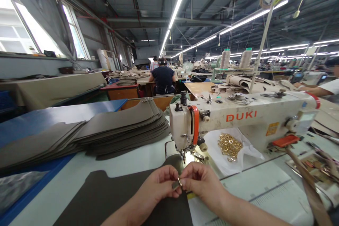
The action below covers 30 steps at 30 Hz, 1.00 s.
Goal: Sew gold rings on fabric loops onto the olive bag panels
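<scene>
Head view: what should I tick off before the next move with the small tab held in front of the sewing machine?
1. Grip: small tab pinched between left hand and right hand: ok.
2. Clearance: both hands sit short of the needle, not touching it: ok.
3. Support: dark panel lies flat under the hands: ok.
4. Supplies: gold rings heaped on the white sheet beside the sewing machine: ok.
5. Threading at the needle: cannot tell, too small.
6. Spacing: stack of cut panels lies apart from the dark panel: ok.
</scene>
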Motion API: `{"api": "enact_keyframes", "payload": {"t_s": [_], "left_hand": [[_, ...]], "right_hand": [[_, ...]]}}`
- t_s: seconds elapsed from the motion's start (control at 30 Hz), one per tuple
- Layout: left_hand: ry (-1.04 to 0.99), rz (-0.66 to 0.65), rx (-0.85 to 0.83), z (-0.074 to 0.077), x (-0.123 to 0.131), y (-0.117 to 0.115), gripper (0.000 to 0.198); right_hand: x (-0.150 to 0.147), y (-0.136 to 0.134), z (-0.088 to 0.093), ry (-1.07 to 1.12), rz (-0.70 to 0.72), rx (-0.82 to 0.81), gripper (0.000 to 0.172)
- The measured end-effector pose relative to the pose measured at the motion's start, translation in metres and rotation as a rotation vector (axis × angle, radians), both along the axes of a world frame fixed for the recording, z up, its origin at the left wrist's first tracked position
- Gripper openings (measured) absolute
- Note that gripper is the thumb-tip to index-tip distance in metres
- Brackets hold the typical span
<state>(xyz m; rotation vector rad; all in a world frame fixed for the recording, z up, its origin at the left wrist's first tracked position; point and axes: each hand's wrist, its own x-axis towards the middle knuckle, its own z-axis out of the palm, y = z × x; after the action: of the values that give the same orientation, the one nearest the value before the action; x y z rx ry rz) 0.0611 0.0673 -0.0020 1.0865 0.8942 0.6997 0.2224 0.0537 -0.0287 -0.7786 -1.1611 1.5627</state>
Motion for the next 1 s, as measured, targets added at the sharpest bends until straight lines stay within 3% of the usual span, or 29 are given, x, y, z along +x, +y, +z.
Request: {"api": "enact_keyframes", "payload": {"t_s": [0.13,0.3,0.57,1.0], "left_hand": [[0.007,0.004,0.01,-0.003,0.0,0.002,0.028],[0.086,0.091,0.153,-0.001,0.001,0.002,0.014],[0.252,0.118,0.351,-0.002,0.003,-0.003,0.013],[0.385,0.132,0.561,-0.002,0.003,-0.012,0.003]], "right_hand": [[0.002,0.0,0.001,-0.056,0.005,0.02,0.037],[0.003,-0.005,0.004,-0.125,0.01,0.078,0.033],[-0.001,-0.015,0.009,-0.398,-0.1,0.211,0.025],[-0.001,-0.011,0.008,-0.3,-0.09,0.154,0.023]]}}
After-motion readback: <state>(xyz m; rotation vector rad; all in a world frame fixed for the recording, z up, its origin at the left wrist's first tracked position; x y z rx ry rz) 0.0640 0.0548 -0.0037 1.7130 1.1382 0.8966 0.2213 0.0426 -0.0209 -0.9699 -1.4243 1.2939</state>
